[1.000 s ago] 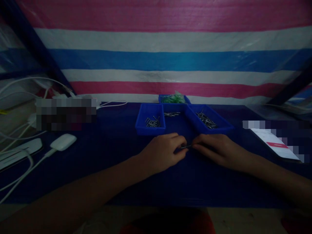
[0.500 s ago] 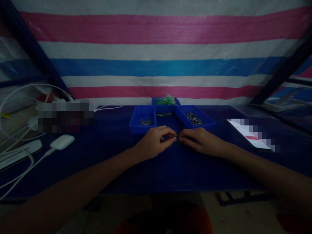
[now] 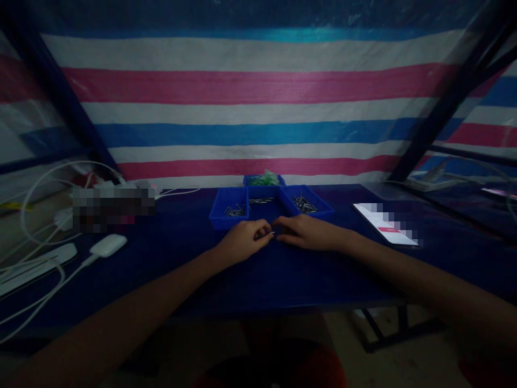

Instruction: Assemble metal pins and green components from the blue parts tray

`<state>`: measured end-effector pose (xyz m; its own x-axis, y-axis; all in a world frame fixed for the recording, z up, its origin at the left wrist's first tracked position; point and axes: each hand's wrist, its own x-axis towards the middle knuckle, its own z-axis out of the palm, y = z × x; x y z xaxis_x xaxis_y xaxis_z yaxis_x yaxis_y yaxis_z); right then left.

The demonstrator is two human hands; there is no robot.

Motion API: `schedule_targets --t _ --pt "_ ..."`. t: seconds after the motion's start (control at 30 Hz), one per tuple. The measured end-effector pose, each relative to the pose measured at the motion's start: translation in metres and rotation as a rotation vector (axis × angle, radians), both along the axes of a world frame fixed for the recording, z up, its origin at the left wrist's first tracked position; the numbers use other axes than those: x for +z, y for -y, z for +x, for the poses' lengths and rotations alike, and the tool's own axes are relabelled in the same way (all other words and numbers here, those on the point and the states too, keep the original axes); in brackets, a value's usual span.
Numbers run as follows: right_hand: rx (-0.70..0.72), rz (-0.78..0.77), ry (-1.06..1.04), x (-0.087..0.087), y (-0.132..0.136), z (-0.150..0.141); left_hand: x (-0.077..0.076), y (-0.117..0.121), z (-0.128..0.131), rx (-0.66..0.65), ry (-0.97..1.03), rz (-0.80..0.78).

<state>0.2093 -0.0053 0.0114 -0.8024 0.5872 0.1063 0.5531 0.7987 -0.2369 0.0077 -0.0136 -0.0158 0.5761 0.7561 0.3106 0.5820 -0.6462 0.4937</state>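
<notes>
My left hand (image 3: 242,241) and my right hand (image 3: 307,233) rest close together on the dark blue table (image 3: 202,269), fingertips almost meeting. Between them they pinch a small thin metal piece (image 3: 272,233); both hands are closed on it. Just behind the hands stand blue trays: the left tray (image 3: 226,209) and the right tray (image 3: 307,203) hold several small metal pins, and a middle tray (image 3: 263,202) holds a few more. A further blue tray (image 3: 263,180) at the back holds green parts.
A white mouse-shaped device (image 3: 107,245) and white cables (image 3: 36,226) lie at the left. A phone with a lit screen (image 3: 385,224) lies at the right. A striped tarpaulin (image 3: 258,108) hangs behind. The table's front edge runs just below my forearms.
The view has tilted up, so hands and trays appear farther away and smaller. Both hands stay pinched together on the small metal piece in front of the trays.
</notes>
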Motion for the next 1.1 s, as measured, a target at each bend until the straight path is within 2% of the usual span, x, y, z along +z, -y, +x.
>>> schedule_targets --t 0.13,0.43,0.57,0.67,0.83,1.1 --pt "0.053 -0.048 0.074 0.007 -0.006 -0.005 -0.002 -0.004 -0.002 0.027 -0.093 -0.002" --pt "0.048 -0.034 -0.027 -0.008 -0.002 -0.005 0.000 -0.005 -0.002 -0.021 -0.106 -0.029" --pt "0.026 -0.006 -0.028 -0.008 -0.003 -0.004 -0.002 -0.007 -0.003 -0.001 -0.120 0.001" --pt "0.015 -0.001 -0.032 -0.008 -0.002 -0.005 -0.002 -0.008 -0.004 -0.033 -0.122 0.004" --pt "0.044 -0.004 -0.018 -0.008 0.001 -0.007 0.000 -0.007 -0.004 -0.046 -0.152 -0.006" --pt "-0.054 0.040 0.001 -0.004 -0.003 0.000 0.003 -0.004 -0.006 0.023 -0.366 0.192"
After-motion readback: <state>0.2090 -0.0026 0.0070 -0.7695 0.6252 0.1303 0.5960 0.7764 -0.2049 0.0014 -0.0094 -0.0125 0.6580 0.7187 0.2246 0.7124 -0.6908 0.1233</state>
